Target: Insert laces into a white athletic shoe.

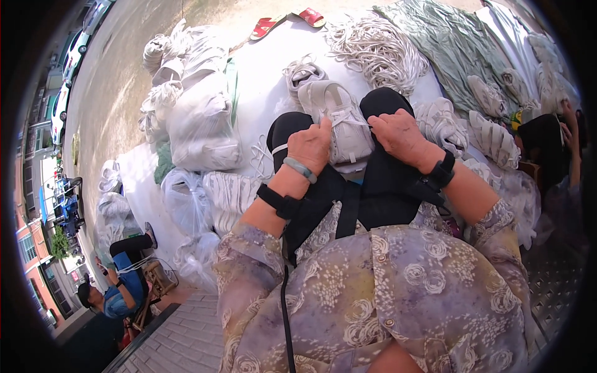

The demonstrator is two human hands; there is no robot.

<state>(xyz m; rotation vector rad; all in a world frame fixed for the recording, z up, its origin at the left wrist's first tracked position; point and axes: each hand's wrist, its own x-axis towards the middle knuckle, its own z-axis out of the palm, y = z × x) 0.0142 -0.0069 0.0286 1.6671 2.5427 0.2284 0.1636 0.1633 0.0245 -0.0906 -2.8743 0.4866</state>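
A light grey-and-white sneaker (349, 144) stands between my knees, its toe pointing away and its white shoelace (356, 118) crossing over the upper. My left hand (309, 148) is closed in a pinch at the shoe's left side, where one end of the lace runs. On the other side my right hand (403, 138) is closed on the lace's right end, which stretches out from the shoe. Its fingertips press together, so little of the lace shows there. Just beyond lies another pale shoe (305, 73).
Bundled white laces (379, 53) are heaped ahead on a white sheet (261, 74). Bagged shoes (205, 133) are stacked left, more shoes (441, 127) right. Red slippers (266, 28) lie at the far edge. One person (124, 286) sits left, another's arm (571, 133) shows right.
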